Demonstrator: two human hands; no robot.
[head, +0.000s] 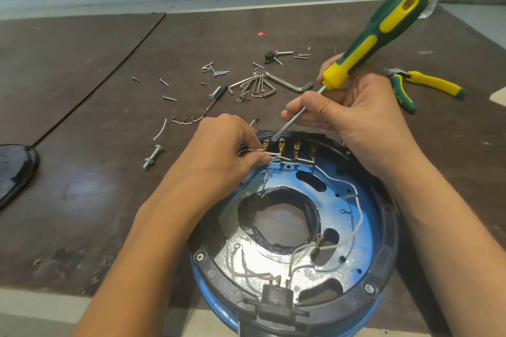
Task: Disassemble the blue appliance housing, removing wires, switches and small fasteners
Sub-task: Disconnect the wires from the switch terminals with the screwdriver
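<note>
My left hand (230,150) pinches a white wire (273,155) at the switch block (290,146). My right hand (353,115) grips the screwdriver (364,44), tip on the block's leftmost terminal. Best lever gently, pulling the wire straight off the block.

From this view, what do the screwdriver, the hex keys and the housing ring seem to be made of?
Screwdriver: green and yellow handle looks like matte moulded plastic or rubber; the shaft shines like polished steel. Hex keys: bare grey metal, probably steel, with a dull sheen. Housing ring: black, matte, moulded, likely plastic, around a blue painted plate that reflects like metal.
</note>
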